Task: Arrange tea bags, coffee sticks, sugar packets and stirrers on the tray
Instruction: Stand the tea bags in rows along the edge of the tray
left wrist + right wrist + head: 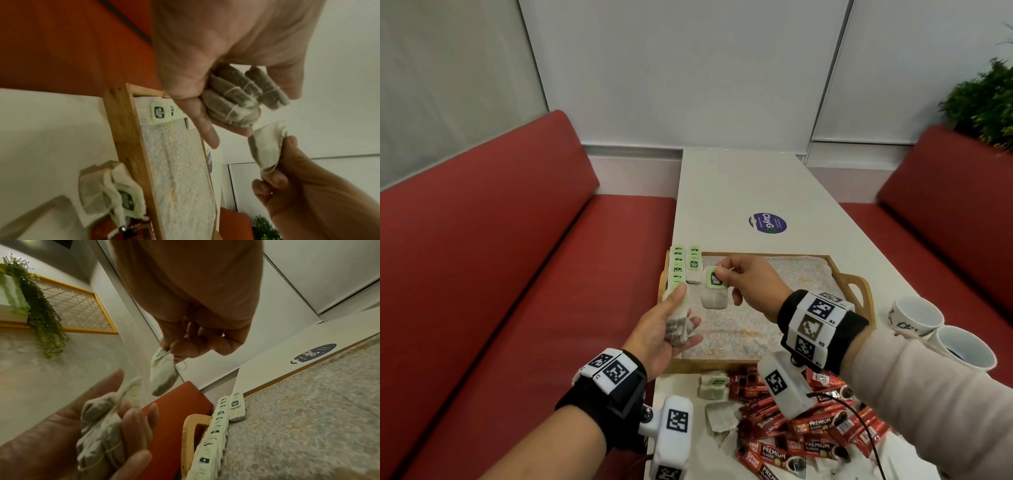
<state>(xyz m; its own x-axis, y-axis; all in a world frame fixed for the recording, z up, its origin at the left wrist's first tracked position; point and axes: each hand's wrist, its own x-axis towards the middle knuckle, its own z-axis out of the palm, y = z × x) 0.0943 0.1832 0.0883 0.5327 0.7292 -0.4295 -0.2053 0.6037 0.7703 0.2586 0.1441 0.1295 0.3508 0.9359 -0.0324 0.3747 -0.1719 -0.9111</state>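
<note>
Fingers first: my right hand (748,286) pinches one tea bag (715,291) by its green tag, hanging over the wooden tray (859,291). My left hand (667,329) is curled around a bunch of tea bags (679,329) in the palm, over the tray's left edge. Biggest readable thing is the purple "ClayG" sticker (767,223) on the table (739,185). Red coffee sticks (804,442) near me say "PREMIUM CLASSIC". Two rows of tea bags (685,265) sit at the tray's far left, tag print too small to read. Two cups (941,332) at right, artwork partly hidden.
</note>
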